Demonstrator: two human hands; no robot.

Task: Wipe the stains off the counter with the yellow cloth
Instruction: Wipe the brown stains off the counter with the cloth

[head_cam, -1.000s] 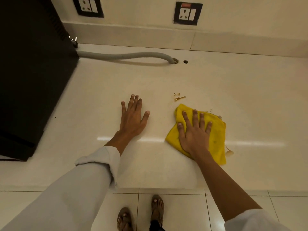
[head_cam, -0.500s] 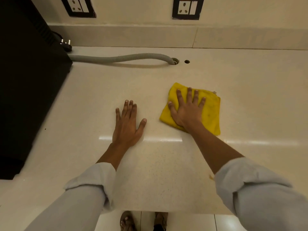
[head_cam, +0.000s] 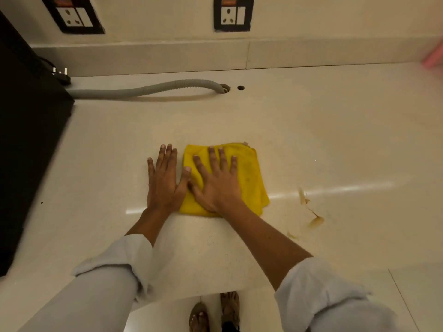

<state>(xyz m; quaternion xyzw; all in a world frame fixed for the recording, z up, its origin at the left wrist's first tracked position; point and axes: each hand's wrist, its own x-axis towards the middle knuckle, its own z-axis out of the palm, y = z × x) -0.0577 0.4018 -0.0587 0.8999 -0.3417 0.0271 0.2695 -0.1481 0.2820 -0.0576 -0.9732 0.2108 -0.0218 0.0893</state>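
Two hands lie flat on the bench (head_cam: 335,130), palms down, side by side near its front edge. Starting at your far left, a black appliance (head_cam: 28,144) fills that side of the bench, with a plug (head_cam: 61,75) just behind its far corner. From the appliance a grey hose (head_cam: 143,88) runs rightward along the back of the bench and ends in a hole (head_cam: 224,88); a second, smaller hole (head_cam: 240,87) sits just beside it. On the wall above are two sockets, one at the left (head_cam: 72,16) and one nearer the middle (head_cam: 233,15).

Your left hand (head_cam: 165,180) rests bare on the bench, fingers stretched and close together, gripping nothing; its thumb touches the left edge of the cloth (head_cam: 251,178). Your right hand (head_cam: 215,183) presses flat on top of the cloth with fingers spread, so it is splayed rather than closed around the fabric. The yellow cloth lies folded on the bench under that palm, its right part uncovered.

Further right, apart from the cloth, brown stains (head_cam: 311,219) streak the bench in a loose line toward the front edge. At the far right edge, by the wall, something pink (head_cam: 435,59) shows blurred. Both sleeves are rolled white, and below the bench edge you can see two feet in sandals (head_cam: 215,312) on the floor.
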